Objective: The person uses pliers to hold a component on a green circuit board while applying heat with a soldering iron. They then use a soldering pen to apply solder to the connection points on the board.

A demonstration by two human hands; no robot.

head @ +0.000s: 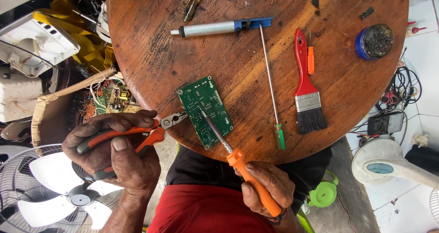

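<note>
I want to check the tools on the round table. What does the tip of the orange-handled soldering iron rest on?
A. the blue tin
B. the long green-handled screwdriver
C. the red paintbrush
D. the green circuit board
D: the right hand holds the orange-handled soldering iron with its tip down on the green circuit board, away from the other tools.

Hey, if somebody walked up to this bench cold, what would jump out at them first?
Probably the green circuit board at the near edge of the round wooden table, with both hands on it. The left hand nips its left edge with orange-handled pliers, while the right hand sets the tip of an orange soldering iron on it. Next, the red paintbrush lying to the right.
</note>
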